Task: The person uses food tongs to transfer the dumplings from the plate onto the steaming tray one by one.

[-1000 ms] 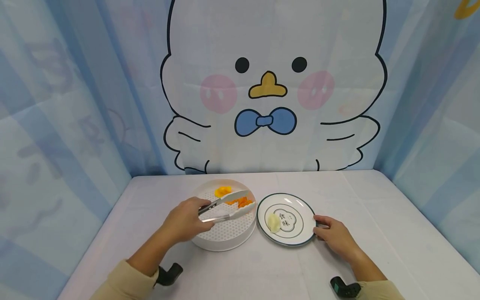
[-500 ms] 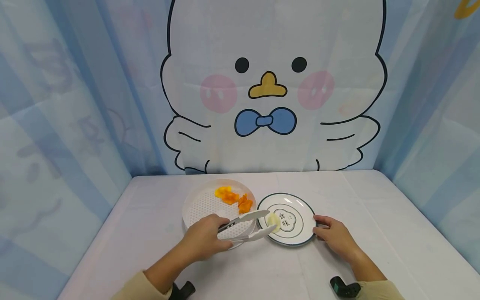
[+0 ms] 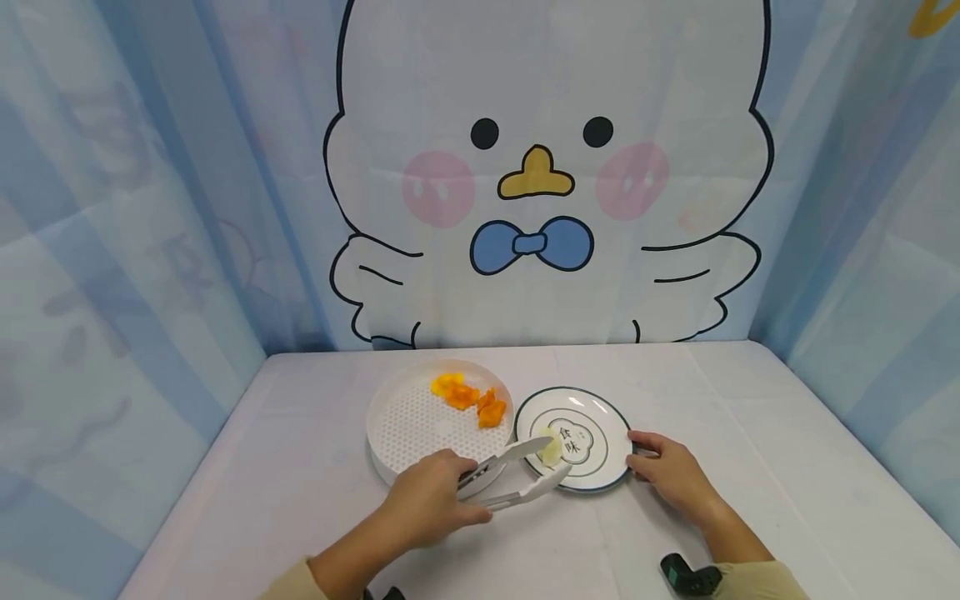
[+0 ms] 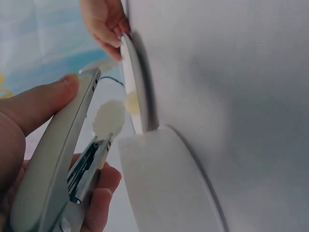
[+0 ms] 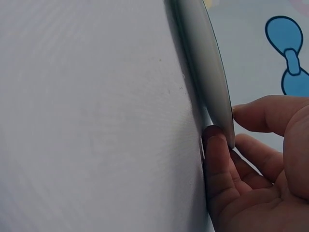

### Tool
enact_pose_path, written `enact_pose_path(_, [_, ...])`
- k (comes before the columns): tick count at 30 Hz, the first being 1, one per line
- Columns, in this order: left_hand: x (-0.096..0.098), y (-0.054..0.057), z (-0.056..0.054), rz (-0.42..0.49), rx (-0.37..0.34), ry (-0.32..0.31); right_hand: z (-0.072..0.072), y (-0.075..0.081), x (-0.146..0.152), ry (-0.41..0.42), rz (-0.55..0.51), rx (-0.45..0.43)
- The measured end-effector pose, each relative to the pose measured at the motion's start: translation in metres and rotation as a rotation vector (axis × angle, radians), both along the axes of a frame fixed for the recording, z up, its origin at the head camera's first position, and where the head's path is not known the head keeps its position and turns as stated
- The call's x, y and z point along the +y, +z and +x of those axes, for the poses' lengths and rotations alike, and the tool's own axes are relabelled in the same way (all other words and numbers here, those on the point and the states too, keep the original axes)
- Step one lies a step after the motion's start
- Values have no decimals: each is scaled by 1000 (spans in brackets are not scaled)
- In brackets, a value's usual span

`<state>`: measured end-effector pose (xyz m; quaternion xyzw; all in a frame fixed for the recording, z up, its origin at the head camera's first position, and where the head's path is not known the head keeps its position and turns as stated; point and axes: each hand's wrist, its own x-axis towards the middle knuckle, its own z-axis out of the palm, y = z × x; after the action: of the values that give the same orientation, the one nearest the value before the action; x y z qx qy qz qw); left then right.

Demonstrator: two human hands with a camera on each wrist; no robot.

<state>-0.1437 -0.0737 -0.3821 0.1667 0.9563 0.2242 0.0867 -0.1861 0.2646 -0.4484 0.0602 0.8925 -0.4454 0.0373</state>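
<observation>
My left hand (image 3: 431,497) grips a pair of tongs (image 3: 517,493) with metal arms and pale, rounded tips. The tips are spread apart over the near left side of a white plate (image 3: 603,472) with a dark rim and printed characters. A pale yellow-green piece (image 3: 552,451) lies on that plate, partly hidden by the upper tip. On the plate's right edge, my right hand (image 3: 675,477) pinches the rim, thumb on top and fingers beneath, as the right wrist view shows. In the left wrist view, the tongs (image 4: 53,150) lie between thumb and fingers.
Left of the plate stands a round white steamer tray (image 3: 397,433) with a perforated base. Yellow and orange pieces (image 3: 461,396) lie in its far right part. Behind the white table (image 3: 720,417) hangs a printed curtain (image 3: 532,308). A black device (image 3: 688,577) sits at the right wrist.
My left hand has moved the tongs from above the steamer tray, right and toward the front, to the plate's near left side. My right hand stays on the rim.
</observation>
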Motion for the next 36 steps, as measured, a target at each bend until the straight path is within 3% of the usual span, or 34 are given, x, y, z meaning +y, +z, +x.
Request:
enact_pose_path(10, [14,-5,9,-62,87,43,0,-1,0,-8,-9,-8])
enact_pose_path(15, [14,-3,10,-76,90,70,0,-1,0,-10,-5,-10])
enact_pose_path(29, [31,-7,-1,-91,115,48,-1,-2,0,-5,10,-4])
enact_pose_path(36, [37,-8,-5,-68,78,35,-1,-4,0,2,-1,7])
